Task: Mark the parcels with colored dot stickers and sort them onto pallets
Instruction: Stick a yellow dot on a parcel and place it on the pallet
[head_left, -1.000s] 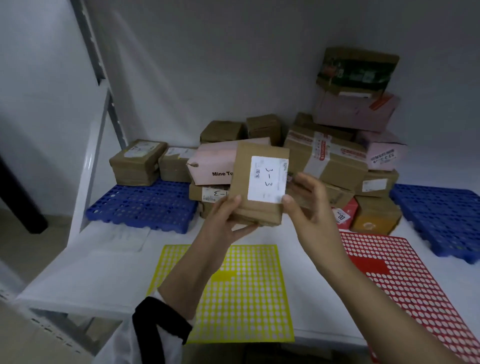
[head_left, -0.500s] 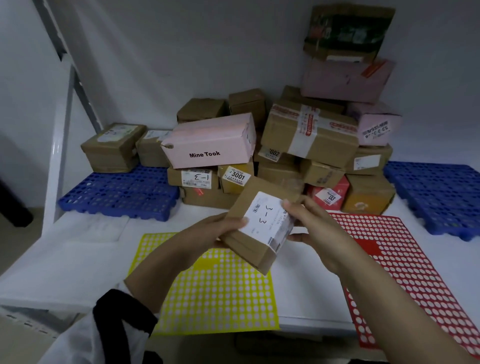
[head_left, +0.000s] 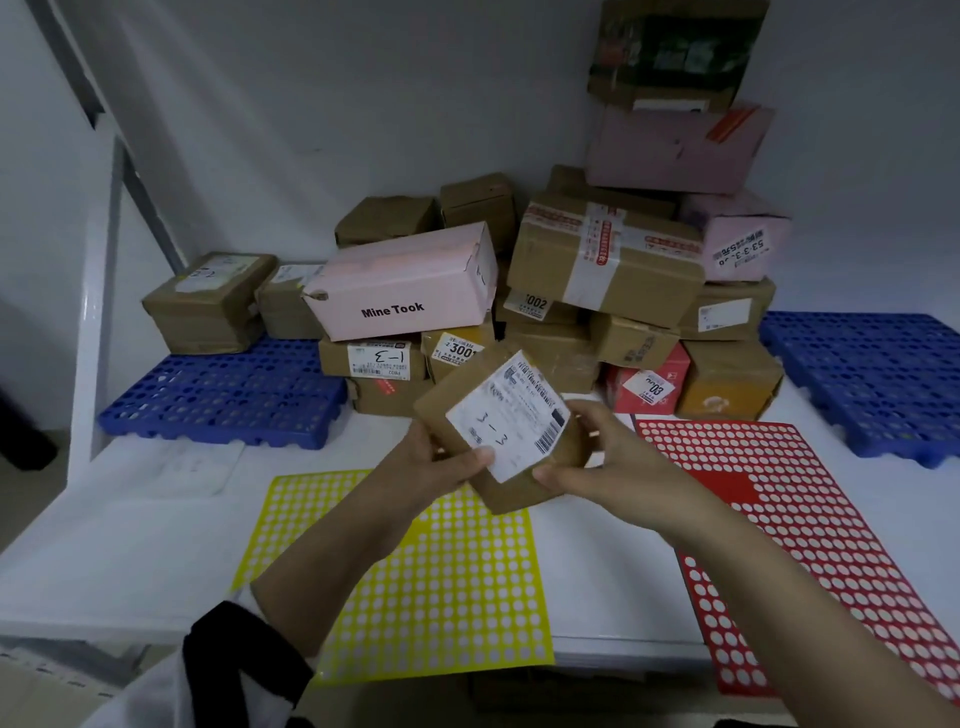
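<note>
A small brown parcel, its white label handwritten "3-3", is being held tilted above the white table, with the left hand and right hand both gripping its edges. The person is seemingly reading the label; next, a dot must be peeled from the yellow sticker sheet or red sticker sheet.

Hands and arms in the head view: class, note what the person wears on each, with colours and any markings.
The left hand and the right hand are bare: no gloves, rings or watch show. The left forearm is uncovered up to a broad black cuff ending a white sleeve. The right arm shows no sleeve within the frame.
</note>
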